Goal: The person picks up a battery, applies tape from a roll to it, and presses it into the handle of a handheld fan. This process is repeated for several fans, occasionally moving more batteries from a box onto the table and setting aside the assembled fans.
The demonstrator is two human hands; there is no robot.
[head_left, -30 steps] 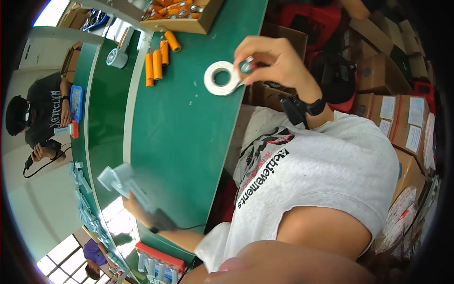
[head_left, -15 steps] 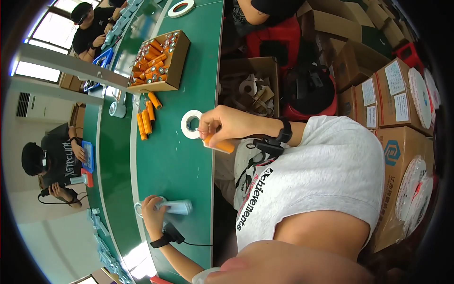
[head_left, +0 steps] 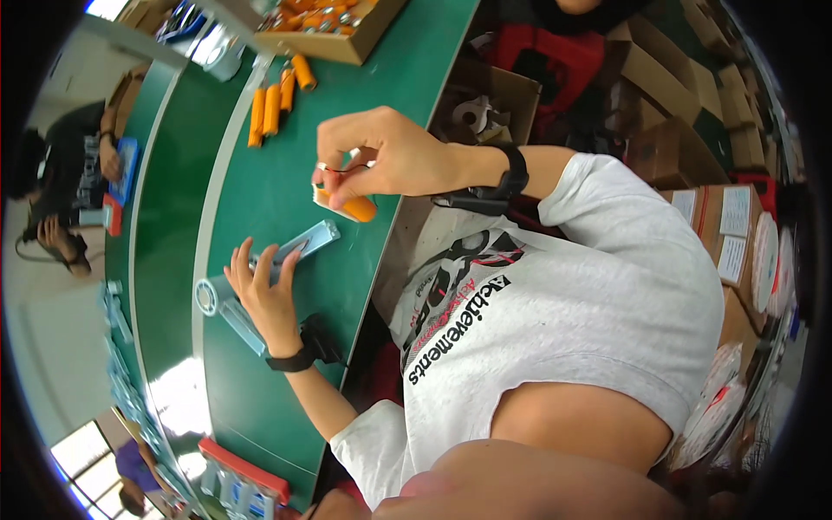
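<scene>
My right hand point(head_left: 381, 160) is closed around an orange cylindrical battery cell point(head_left: 357, 208) with a pale end, above the table's near edge. A thin dark wire shows between its fingers. My left hand point(head_left: 267, 290) has its fingers spread over a light blue elongated casing point(head_left: 305, 243) on the green tabletop point(head_left: 260, 191); the thumb rests along it, and the palm hides part of it. Beside that hand lie a white ring-shaped end point(head_left: 206, 296) and another light blue piece point(head_left: 243, 325); whether the ring belongs to a casing cannot be made out.
Several loose orange cells point(head_left: 272, 108) lie near a cardboard box point(head_left: 368, 43) of similar cells. A red tray point(head_left: 247, 468) holds light blue pieces. Across the table, a person's hands work near a blue tray point(head_left: 126, 169). A metal post point(head_left: 130, 39) crosses the far side; cartons point(head_left: 663, 121) stand behind me.
My view has turned and shifted. The right hand, still gripping the cell, is nearer my left hand. The left fingers have spread; the casing, blurred earlier, is now sharp and angled.
</scene>
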